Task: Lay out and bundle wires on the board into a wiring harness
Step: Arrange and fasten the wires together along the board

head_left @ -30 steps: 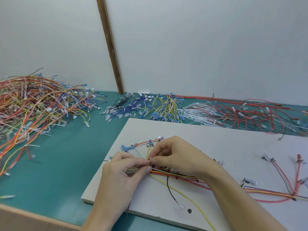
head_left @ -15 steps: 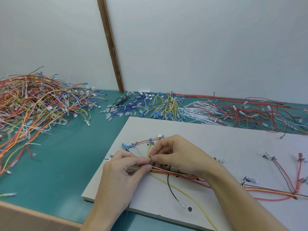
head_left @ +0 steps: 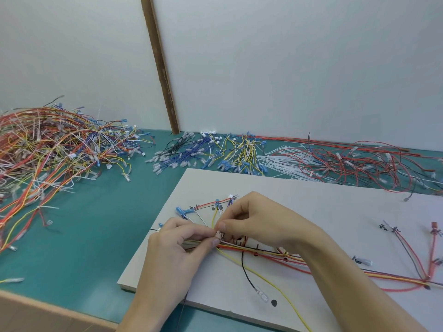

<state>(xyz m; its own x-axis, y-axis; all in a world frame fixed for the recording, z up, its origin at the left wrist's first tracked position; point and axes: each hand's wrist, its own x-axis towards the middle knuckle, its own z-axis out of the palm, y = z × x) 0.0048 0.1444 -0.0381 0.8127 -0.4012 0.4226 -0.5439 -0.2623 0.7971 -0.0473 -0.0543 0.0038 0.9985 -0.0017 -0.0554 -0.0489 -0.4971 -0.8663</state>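
A white board (head_left: 311, 202) lies on the teal table. Red, orange, yellow, white and black wires run across it as one harness bundle (head_left: 268, 254), fanning out at the left end (head_left: 206, 207) and at the right end (head_left: 412, 252). My left hand (head_left: 177, 250) pinches the bundle between thumb and forefinger near its left fan. My right hand (head_left: 259, 224) meets it from the right, its fingertips pinching a small pale piece on the bundle at the same spot. A loose black wire (head_left: 247, 276) and a yellow wire (head_left: 282, 291) trail toward the board's front edge.
A big tangled heap of mixed wires (head_left: 48, 149) fills the table's left. Blue and yellow terminal wires (head_left: 211, 154), white cable ties (head_left: 282, 164) and red wires (head_left: 354, 164) lie along the wall behind the board. A brown wooden strip (head_left: 160, 65) leans against the wall.
Both hands have stayed together at the same spot on the bundle; only the fingertips have shifted slightly. The view has tilted a little.
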